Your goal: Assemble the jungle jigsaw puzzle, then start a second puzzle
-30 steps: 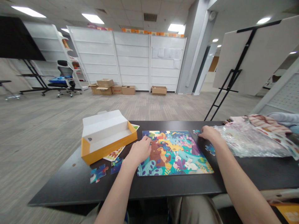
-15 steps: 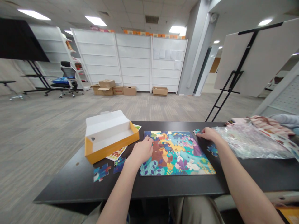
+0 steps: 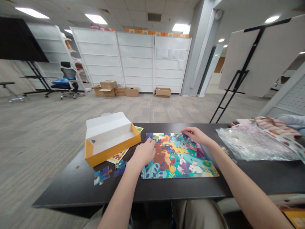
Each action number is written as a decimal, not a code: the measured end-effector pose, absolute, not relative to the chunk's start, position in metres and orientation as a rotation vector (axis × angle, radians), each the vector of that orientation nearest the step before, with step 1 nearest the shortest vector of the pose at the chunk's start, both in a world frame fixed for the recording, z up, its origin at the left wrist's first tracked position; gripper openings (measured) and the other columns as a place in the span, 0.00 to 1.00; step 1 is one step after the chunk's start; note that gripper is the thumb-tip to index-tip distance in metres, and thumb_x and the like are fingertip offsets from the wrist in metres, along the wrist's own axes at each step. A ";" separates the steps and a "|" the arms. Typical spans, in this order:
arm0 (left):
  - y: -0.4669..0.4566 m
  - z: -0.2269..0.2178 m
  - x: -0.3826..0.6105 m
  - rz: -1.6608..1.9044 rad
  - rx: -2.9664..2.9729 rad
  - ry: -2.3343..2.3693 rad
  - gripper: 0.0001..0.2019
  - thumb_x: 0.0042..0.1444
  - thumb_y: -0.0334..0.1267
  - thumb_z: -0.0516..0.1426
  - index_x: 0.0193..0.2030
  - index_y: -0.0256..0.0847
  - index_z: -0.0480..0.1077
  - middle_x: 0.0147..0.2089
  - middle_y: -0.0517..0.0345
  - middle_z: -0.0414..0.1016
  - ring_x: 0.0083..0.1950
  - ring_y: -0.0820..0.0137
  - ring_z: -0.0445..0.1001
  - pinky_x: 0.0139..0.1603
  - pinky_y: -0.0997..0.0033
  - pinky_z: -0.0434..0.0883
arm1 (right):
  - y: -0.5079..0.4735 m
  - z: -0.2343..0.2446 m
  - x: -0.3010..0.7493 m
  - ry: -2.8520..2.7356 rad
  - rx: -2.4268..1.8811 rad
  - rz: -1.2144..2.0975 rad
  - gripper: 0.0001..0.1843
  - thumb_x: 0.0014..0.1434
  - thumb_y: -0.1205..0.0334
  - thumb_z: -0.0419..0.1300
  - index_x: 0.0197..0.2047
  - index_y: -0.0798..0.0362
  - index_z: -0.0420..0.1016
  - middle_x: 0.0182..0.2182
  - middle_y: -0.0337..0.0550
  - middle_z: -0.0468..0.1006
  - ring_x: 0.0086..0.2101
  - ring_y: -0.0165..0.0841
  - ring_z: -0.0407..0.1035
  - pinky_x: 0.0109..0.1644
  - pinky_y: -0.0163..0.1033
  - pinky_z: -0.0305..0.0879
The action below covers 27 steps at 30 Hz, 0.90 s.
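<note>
A colourful jigsaw puzzle point(image 3: 181, 159) with rabbits and plants lies flat on the black table. My left hand point(image 3: 145, 152) rests at its left edge, fingers bent slightly and lying on the picture, gripping nothing that shows. At the upper right of the puzzle, my right hand point(image 3: 195, 135) pinches a small dark blue puzzle piece point(image 3: 185, 134), partly hidden by the fingers. Left of the puzzle lie two loose blue pieces, one nearer the corner point(image 3: 102, 175) and another point(image 3: 120, 168) beside my left forearm. More pieces point(image 3: 224, 149) show partly behind my right forearm.
An open yellow box point(image 3: 113, 148) with a white inside stands on the left of the table point(image 3: 78, 187), printed sheets point(image 3: 118, 156) partly under it. To the right lie a clear plastic bag point(image 3: 247, 143) and folded cloth point(image 3: 278, 125). A whiteboard stand point(image 3: 238, 82) rises behind.
My right hand has moved left from the loose pieces beside the puzzle to its upper right part, carrying a piece. My left hand has stayed at the left edge.
</note>
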<state>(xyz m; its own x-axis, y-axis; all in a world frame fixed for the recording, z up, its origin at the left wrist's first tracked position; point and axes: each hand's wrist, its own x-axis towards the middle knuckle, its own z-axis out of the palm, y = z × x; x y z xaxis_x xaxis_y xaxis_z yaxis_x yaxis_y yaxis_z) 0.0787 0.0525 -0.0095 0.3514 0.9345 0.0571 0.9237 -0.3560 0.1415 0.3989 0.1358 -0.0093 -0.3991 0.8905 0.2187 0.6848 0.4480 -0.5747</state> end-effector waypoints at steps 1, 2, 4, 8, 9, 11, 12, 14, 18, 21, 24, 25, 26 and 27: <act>0.053 -0.009 0.079 0.190 2.513 1.736 0.14 0.66 0.35 0.47 0.53 0.40 0.69 0.56 0.47 0.72 0.47 0.59 0.80 0.48 0.59 0.75 | 0.135 -0.013 0.392 -2.230 -1.298 0.534 0.17 0.65 0.56 0.52 0.44 0.52 0.81 0.43 0.47 0.83 0.42 0.39 0.76 0.49 0.42 0.70; 0.053 -0.009 0.080 0.185 2.515 1.739 0.14 0.66 0.35 0.47 0.53 0.40 0.69 0.56 0.47 0.71 0.47 0.59 0.80 0.48 0.59 0.75 | 0.135 -0.016 0.386 -2.248 -1.285 0.517 0.18 0.66 0.57 0.51 0.45 0.51 0.82 0.43 0.46 0.83 0.42 0.38 0.76 0.49 0.42 0.70; 0.053 -0.009 0.081 0.182 2.518 1.743 0.14 0.66 0.35 0.47 0.53 0.40 0.69 0.56 0.47 0.71 0.47 0.59 0.80 0.48 0.60 0.75 | 0.135 -0.023 0.378 -2.281 -1.268 0.482 0.18 0.66 0.60 0.50 0.45 0.50 0.82 0.42 0.46 0.83 0.41 0.38 0.76 0.48 0.42 0.71; 0.052 -0.010 0.080 0.172 2.510 1.743 0.14 0.66 0.35 0.47 0.54 0.40 0.68 0.57 0.47 0.71 0.47 0.59 0.80 0.48 0.60 0.75 | 0.134 -0.025 0.375 -2.339 -1.228 0.373 0.20 0.66 0.65 0.48 0.45 0.51 0.83 0.45 0.50 0.81 0.44 0.40 0.75 0.52 0.44 0.69; 0.052 -0.010 0.079 0.172 2.508 1.744 0.14 0.66 0.35 0.47 0.54 0.40 0.68 0.57 0.47 0.71 0.47 0.60 0.80 0.48 0.60 0.75 | 0.133 -0.024 0.375 -2.343 -1.221 0.334 0.19 0.66 0.64 0.49 0.46 0.51 0.82 0.45 0.50 0.81 0.45 0.40 0.75 0.53 0.45 0.68; 0.052 -0.010 0.079 0.182 2.508 1.742 0.14 0.66 0.35 0.47 0.53 0.40 0.69 0.57 0.47 0.71 0.47 0.59 0.80 0.48 0.60 0.75 | 0.131 -0.019 0.378 -2.367 -1.221 0.277 0.16 0.65 0.61 0.54 0.47 0.51 0.82 0.46 0.50 0.81 0.47 0.41 0.74 0.54 0.46 0.67; 0.052 -0.010 0.079 0.188 2.509 1.740 0.14 0.66 0.35 0.47 0.54 0.40 0.69 0.57 0.47 0.71 0.47 0.59 0.80 0.47 0.60 0.75 | 0.129 -0.016 0.380 -2.393 -1.231 0.270 0.14 0.63 0.58 0.57 0.47 0.51 0.82 0.45 0.50 0.81 0.46 0.42 0.74 0.54 0.46 0.67; 0.052 -0.011 0.078 0.189 2.506 1.737 0.14 0.66 0.36 0.48 0.54 0.40 0.68 0.58 0.47 0.71 0.47 0.59 0.80 0.47 0.60 0.75 | 0.126 -0.012 0.383 -2.463 -1.265 0.304 0.14 0.58 0.55 0.64 0.46 0.50 0.83 0.44 0.49 0.81 0.44 0.42 0.74 0.53 0.45 0.68; 0.052 -0.010 0.078 0.180 2.490 1.742 0.14 0.67 0.36 0.48 0.56 0.41 0.68 0.60 0.47 0.70 0.48 0.59 0.80 0.47 0.60 0.75 | 0.122 -0.008 0.384 -2.508 -1.336 0.413 0.16 0.54 0.55 0.67 0.46 0.49 0.83 0.42 0.47 0.82 0.42 0.41 0.75 0.50 0.42 0.69; 0.052 -0.010 0.078 0.175 2.487 1.740 0.14 0.67 0.36 0.48 0.56 0.41 0.68 0.59 0.46 0.70 0.49 0.59 0.80 0.48 0.60 0.75 | 0.119 -0.005 0.380 -2.514 -1.364 0.402 0.15 0.54 0.56 0.67 0.45 0.49 0.83 0.42 0.46 0.82 0.41 0.40 0.75 0.48 0.40 0.69; 0.051 -0.009 0.078 0.173 2.482 1.739 0.14 0.67 0.36 0.48 0.56 0.41 0.68 0.59 0.46 0.70 0.49 0.59 0.79 0.48 0.60 0.74 | 0.117 -0.002 0.377 -2.527 -1.369 0.374 0.14 0.54 0.57 0.66 0.44 0.49 0.84 0.41 0.46 0.82 0.40 0.40 0.75 0.46 0.40 0.69; 0.051 -0.009 0.078 0.179 2.482 1.738 0.14 0.67 0.36 0.48 0.56 0.41 0.68 0.59 0.47 0.70 0.49 0.59 0.79 0.48 0.60 0.74 | 0.117 -0.002 0.377 -2.529 -1.366 0.374 0.14 0.55 0.57 0.66 0.44 0.49 0.84 0.41 0.46 0.82 0.40 0.40 0.75 0.47 0.40 0.69; 0.052 -0.009 0.078 0.187 2.485 1.735 0.14 0.67 0.36 0.48 0.55 0.41 0.68 0.59 0.47 0.70 0.49 0.59 0.79 0.48 0.60 0.74 | 0.116 -0.001 0.377 -2.530 -1.361 0.380 0.14 0.55 0.57 0.66 0.44 0.49 0.84 0.41 0.46 0.82 0.40 0.40 0.75 0.47 0.40 0.69; 0.052 -0.009 0.078 0.193 2.485 1.735 0.14 0.67 0.36 0.48 0.55 0.41 0.68 0.59 0.47 0.70 0.49 0.59 0.79 0.48 0.60 0.74 | 0.116 -0.001 0.377 -2.530 -1.356 0.390 0.14 0.55 0.57 0.66 0.45 0.49 0.84 0.41 0.46 0.81 0.40 0.40 0.75 0.47 0.40 0.69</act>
<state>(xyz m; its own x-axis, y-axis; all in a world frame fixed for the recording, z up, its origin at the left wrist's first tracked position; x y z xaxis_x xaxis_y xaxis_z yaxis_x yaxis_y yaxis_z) 0.0778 0.0517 -0.0095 0.3408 0.9391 0.0440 0.9259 -0.3434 0.1577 0.3770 0.1162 -0.0011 -0.5385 0.8380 0.0879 0.7726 0.5327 -0.3455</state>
